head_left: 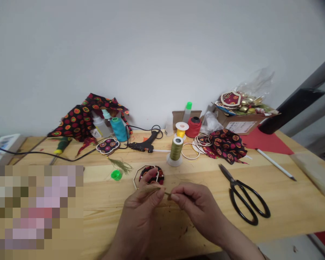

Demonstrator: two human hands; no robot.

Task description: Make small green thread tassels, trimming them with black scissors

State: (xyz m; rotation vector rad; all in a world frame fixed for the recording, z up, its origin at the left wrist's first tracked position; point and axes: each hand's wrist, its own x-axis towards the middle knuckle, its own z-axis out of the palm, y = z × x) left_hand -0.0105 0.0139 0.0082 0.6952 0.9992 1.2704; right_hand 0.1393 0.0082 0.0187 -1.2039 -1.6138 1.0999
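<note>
My left hand is closed in a pinch on a small bundle of olive thread just above the wooden table. My right hand pinches the other end of the same thread bundle, the two sets of fingertips almost touching. Right behind my left hand lies a round patch of black-and-red patterned fabric on an octagonal wooden frame. An olive thread spool stands upright behind it.
Black scissors lie right of my hands. A green cap and a tassel ornament sit to the left. A glue gun, spools, wooden rings, patterned fabric, bottles and a cardboard box line the back. A blurred patch covers the left.
</note>
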